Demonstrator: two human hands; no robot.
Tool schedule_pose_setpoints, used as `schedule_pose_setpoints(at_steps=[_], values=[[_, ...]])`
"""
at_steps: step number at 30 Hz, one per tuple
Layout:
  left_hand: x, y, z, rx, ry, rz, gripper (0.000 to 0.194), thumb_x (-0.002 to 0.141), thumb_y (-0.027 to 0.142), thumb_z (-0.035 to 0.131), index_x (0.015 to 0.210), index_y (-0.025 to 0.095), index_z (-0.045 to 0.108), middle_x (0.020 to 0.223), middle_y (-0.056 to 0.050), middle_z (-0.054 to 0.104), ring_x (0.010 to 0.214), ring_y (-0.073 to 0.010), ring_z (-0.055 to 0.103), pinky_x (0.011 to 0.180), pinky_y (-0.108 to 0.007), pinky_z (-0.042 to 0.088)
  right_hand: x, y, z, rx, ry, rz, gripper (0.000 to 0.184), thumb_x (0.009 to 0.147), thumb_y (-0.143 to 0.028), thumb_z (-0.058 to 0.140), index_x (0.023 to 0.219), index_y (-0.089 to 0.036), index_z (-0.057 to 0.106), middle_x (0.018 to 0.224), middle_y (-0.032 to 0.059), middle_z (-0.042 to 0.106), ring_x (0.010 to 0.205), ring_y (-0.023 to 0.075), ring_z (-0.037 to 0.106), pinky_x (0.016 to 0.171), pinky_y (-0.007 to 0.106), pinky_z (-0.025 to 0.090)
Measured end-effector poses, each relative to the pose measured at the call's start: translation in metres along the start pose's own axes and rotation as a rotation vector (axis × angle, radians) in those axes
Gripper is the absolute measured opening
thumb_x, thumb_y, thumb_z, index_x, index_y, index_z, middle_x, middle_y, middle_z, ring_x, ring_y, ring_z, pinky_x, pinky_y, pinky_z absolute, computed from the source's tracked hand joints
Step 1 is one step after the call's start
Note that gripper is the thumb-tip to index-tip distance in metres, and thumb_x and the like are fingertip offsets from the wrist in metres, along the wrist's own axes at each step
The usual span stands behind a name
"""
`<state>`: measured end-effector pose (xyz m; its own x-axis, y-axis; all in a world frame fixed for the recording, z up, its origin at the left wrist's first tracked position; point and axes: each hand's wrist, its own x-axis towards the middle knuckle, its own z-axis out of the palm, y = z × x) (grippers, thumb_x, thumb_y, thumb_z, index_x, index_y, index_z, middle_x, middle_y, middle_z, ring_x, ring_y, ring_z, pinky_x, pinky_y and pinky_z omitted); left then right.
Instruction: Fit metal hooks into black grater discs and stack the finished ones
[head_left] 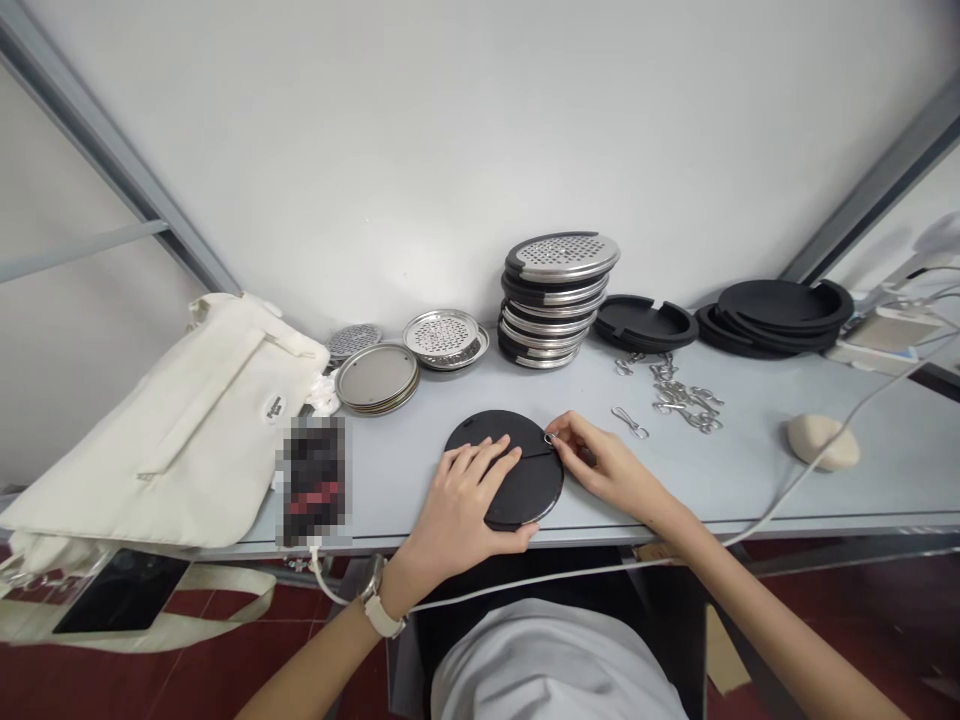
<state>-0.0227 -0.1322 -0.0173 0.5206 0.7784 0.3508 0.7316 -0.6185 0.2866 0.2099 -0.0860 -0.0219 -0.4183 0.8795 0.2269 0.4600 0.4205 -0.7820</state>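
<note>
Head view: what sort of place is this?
Likely a small-parts workbench, perhaps for hand assembly: a gray table holds a tall stack of black-and-metal discs, a pile of metal clips and stacked black trays.

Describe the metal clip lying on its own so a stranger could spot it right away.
On the grey table, find the right hand at the edge of the black disc. Just beyond that hand lies a small silver clip. Unlike the pile of clips further right, it lies alone.
</note>
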Motion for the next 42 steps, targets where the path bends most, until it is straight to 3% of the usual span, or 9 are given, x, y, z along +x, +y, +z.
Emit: schedule_pose_setpoints(at_steps=[29, 42], values=[[-0.0007, -0.0007, 0.0010, 0.020, 0.007, 0.002, 0.073, 0.078, 0.047, 0.069, 0.141, 0.022, 0.044, 0.149, -0.004, 0.043, 0.133, -0.0272, 0.040, 0.110, -0.042, 0.030, -0.0012, -0.0020, -0.0029, -0.042, -0.040, 0.032, 0.023, 0.095, -0.035, 0.046, 0.110, -0.019, 0.051, 0.065, -0.0058, 0.043, 0.058, 0.0119, 0.042, 0.057, 0.023, 0.037], [-0.0006, -0.0001, -0.0010, 0.016, 0.002, 0.001, 0.074, 0.077, 0.046, 0.070, 0.142, 0.022, 0.043, 0.149, -0.005, 0.044, 0.133, -0.0280, 0.041, 0.110, -0.043, 0.031, -0.0016, -0.0039, -0.0026, -0.063, -0.015, 0.007, 0.016, 0.093, -0.033, 0.048, 0.102, -0.021, 0.050, 0.062, -0.0066, 0.043, 0.055, 0.0121, 0.042, 0.055, 0.024, 0.037]])
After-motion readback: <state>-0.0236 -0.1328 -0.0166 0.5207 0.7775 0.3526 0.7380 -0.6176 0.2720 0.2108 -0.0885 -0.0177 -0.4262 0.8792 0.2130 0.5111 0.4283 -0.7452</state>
